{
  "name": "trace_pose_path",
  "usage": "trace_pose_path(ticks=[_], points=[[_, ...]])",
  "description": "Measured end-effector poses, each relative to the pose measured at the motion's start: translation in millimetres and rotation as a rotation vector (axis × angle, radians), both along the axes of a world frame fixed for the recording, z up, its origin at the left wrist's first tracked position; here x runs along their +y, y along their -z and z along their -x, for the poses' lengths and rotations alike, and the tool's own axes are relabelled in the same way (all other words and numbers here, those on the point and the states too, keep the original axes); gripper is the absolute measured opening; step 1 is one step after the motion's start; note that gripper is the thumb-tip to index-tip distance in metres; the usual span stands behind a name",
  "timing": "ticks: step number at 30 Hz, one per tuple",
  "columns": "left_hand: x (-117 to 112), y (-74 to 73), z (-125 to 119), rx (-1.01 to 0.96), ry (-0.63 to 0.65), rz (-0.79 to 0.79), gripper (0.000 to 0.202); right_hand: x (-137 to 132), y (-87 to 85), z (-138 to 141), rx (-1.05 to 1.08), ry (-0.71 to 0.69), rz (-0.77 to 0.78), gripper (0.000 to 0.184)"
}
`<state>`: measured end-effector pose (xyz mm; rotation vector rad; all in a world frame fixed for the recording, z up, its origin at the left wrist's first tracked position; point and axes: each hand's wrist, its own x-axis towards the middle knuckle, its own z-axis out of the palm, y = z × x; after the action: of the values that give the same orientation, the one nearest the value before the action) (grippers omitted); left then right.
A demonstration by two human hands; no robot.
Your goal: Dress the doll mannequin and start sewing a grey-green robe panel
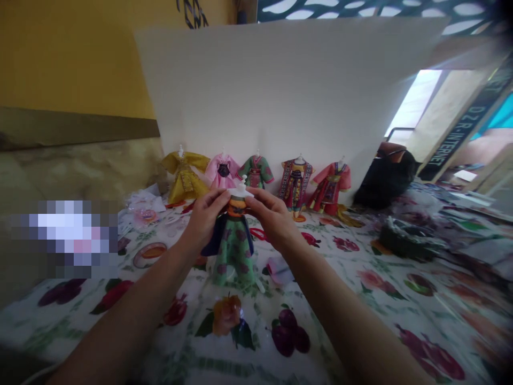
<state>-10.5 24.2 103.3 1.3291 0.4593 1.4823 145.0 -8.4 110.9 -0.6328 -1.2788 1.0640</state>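
A small headless doll mannequin [241, 189] with a white neck and shoulders stands upright on the table in front of me. It wears a doll dress [234, 248] with an orange top, a dark blue layer and a long green patterned skirt. At the left shoulder, my left hand [210, 211] pinches the upper part of the figure between thumb and fingers. My right hand [269, 211] grips the opposite shoulder in the same way. The fingers cover both sides of the bodice, so the armholes are hidden.
Behind stand several dressed mannequins, among them a yellow dress [184, 176] and a pink-red outfit [332, 184], against a white board [272, 96]. Plastic bags [144, 203] lie left. A black bag [387, 176] and a dark green item [409, 240] are right. A fruit-print tablecloth [320, 291] covers the table.
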Motion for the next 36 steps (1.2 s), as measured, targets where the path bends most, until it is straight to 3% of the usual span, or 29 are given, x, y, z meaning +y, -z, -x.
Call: trace_pose_path(ticks=[7, 12, 19, 25, 36], points=[[-0.3, -2.7, -1.6, -0.043, -0.097, 0.033, 0.017, -2.9, 1.4, 6.5, -0.058, 0.034, 0.031, 0.033], [-1.3, -1.4, 0.6, -0.012, -0.172, 0.021, 0.022, -1.9, 6.7, 12.9, -0.134, -0.084, 0.008, 0.033], [-0.9, 16.4, 9.3, 0.064, -0.1, 0.011, 0.028, 4.0, 12.6, 14.8, -0.119, -0.049, -0.062, 0.028], [3.2, 29.8, 7.2, 0.107, -0.231, -0.036, 0.027, 9.1, 17.5, 15.3, -0.128, 0.003, -0.095, 0.032], [3.5, 34.2, 5.9, 0.052, -0.178, -0.028, 0.029, 5.8, 12.0, 8.0, -0.202, -0.011, -0.149, 0.023]])
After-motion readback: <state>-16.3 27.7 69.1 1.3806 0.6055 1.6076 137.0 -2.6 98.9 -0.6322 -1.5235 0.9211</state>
